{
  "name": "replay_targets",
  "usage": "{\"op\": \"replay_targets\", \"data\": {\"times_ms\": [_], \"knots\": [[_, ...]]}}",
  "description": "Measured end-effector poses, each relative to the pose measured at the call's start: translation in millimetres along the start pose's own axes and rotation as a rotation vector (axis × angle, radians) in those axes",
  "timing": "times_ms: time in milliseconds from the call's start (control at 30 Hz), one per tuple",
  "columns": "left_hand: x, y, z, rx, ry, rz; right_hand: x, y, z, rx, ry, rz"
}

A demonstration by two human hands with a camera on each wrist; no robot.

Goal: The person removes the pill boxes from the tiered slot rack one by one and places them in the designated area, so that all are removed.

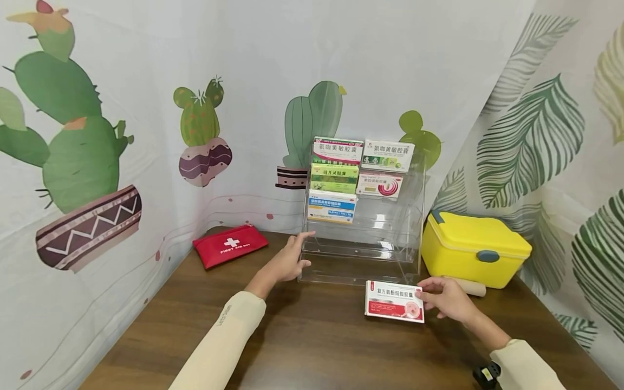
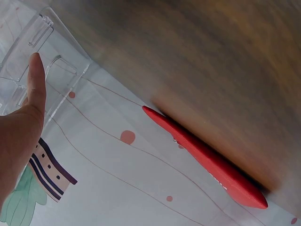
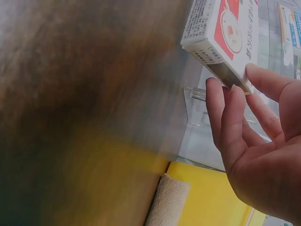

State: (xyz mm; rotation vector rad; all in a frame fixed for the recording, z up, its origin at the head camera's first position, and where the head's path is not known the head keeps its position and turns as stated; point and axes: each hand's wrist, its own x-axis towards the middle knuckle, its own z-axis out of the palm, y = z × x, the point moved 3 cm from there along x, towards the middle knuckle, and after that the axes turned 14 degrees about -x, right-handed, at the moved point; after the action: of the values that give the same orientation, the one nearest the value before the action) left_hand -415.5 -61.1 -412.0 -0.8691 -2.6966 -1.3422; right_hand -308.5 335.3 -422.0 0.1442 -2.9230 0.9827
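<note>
My right hand (image 1: 449,299) pinches a white and red medicine box (image 1: 394,301) by its right end, between thumb and fingers. Its printed front faces up toward me, in front of the clear acrylic display rack (image 1: 361,250). In the right wrist view the box (image 3: 230,35) sits at the fingertips, its end flap visible. At the rack's left edge is my left hand (image 1: 291,259), index finger stretched out and thumb apart, with nothing held. Medicine boxes stand on the rack's upper tiers: two white ones at the top, a green one (image 1: 333,179), a pink-marked one (image 1: 379,184) and a blue-and-white one (image 1: 332,207).
Right of the rack stands a yellow lidded box (image 1: 475,246) with a beige roll (image 1: 470,287) lying before it. A red first aid pouch (image 1: 231,245) rests at the table's back left. Patterned curtains hang behind the wooden table (image 1: 312,341). A small black device (image 1: 486,375) is by the right sleeve.
</note>
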Motion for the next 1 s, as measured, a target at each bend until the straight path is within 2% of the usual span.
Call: {"op": "replay_targets", "data": {"times_ms": [500, 700, 1000], "knots": [[2.4, 4.8, -7.5, 0.025, 0.013, 0.008, 13, -7, 8.6, 0.016, -0.03, 0.02], [3.5, 5.0, -6.2, 0.011, 0.009, 0.017, 14, -11, 12.2, 0.014, -0.031, 0.033], [-0.8, 1.7, 0.3, -0.005, 0.003, 0.003, 14, -7, 22.2, 0.002, -0.045, 0.1]]}}
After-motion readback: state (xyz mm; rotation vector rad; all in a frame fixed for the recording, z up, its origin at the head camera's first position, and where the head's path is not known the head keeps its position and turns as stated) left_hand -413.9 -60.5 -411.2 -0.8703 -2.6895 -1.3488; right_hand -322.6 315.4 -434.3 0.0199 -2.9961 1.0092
